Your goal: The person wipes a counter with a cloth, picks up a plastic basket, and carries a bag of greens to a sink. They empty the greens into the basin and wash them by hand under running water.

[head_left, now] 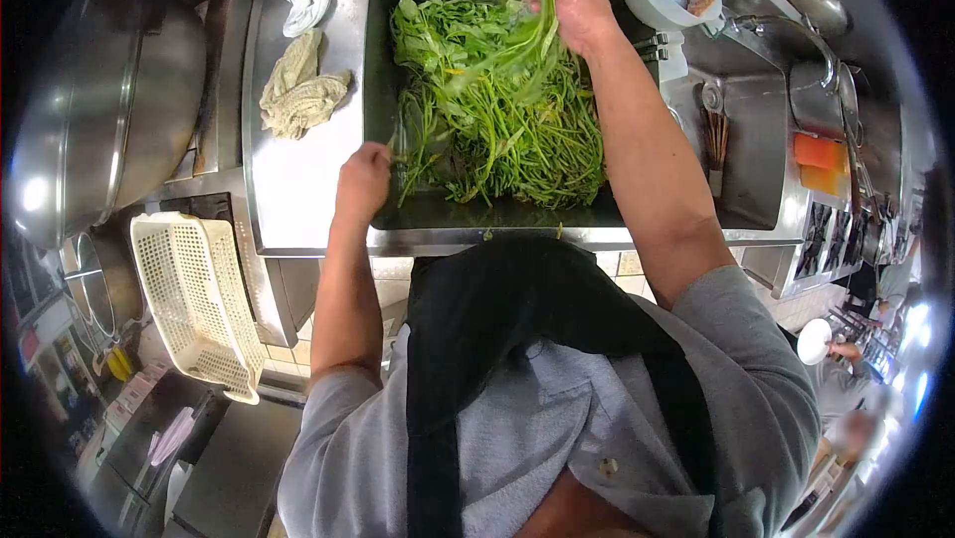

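Grip: right hand closed on raised long green leafy stems over rectangular steel sink; left hand pinches more stems near left. A loose hold may drop stems outside.

Bright overhead light, steel glare at left, fisheye warping, dark blurred edges.

Green stalks, cream basket, orange sponge.

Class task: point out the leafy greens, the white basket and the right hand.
leafy greens (497, 130), head view, middle of pile.
white basket (194, 304), head view, latticed wall.
right hand (567, 1), head view, back of hand.
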`<state>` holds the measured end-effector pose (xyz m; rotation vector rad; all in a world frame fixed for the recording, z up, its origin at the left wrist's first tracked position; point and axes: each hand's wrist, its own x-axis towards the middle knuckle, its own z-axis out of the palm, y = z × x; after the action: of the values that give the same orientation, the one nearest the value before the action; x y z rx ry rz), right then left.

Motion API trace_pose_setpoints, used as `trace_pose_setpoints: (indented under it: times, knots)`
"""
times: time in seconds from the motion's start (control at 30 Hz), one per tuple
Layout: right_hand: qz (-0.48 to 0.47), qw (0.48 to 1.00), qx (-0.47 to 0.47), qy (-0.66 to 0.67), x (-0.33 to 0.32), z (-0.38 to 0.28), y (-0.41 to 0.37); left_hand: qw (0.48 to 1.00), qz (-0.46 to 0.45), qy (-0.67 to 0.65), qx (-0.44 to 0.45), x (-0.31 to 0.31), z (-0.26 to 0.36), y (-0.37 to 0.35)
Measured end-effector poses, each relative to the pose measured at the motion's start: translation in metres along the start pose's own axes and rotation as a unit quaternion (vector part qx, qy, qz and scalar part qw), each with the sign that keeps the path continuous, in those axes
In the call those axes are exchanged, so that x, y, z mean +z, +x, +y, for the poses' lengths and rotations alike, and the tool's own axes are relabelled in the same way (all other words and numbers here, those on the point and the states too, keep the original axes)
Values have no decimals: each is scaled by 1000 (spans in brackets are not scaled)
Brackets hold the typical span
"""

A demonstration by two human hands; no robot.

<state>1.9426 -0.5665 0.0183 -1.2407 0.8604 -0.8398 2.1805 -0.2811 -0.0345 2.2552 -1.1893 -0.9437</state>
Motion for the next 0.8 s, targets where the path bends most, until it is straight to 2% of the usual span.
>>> trace_pose_setpoints:
  times: [0.03, 0.1, 0.13, 0.2, 0.3, 0.37, 0.43, 0.57, 0.63, 0.7, 0.8]
  knots:
    - [-13, 999, -34, 22, -2, 0, 3, 997, -22, 68, 9, 18, -20, 9]
    - [-16, 998, -8, 63, 3, -24, -4, 993, -101, 33, -45, 42, -38, 22]
    - [4, 994, 17, 103, 8, -31, -5, 993, -102, 32, -43, 43, -31, 24]
    - [25, 989, 40, 143, 11, -36, -7, 971, -126, 204, 10, 42, -7, 27]
    - [9, 986, 39, 164, 7, -37, -14, 956, -115, 260, 71, 45, 15, 41]
    - [-40, 986, 33, 161, 1, -30, -21, 984, -60, 138, 91, 27, 63, 41]
    - [-64, 988, 13, 143, -2, -24, -23, 989, 12, 12, 148, 24, 93, 51]
    - [-54, 991, 31, 121, 4, -25, -33, 977, 33, -93, 189, 16, 160, 57]
    - [-78, 985, 38, 151, 4, -23, -35, 960, 0, -209, 188, 19, 177, 57]
    - [-97, 977, 41, 184, 3, -24, -39, 955, -15, -235, 182, 25, 187, 59]
    - [-118, 961, 56, 242, 3, -21, -43, 948, 3, -231, 220, 38, 192, 61]
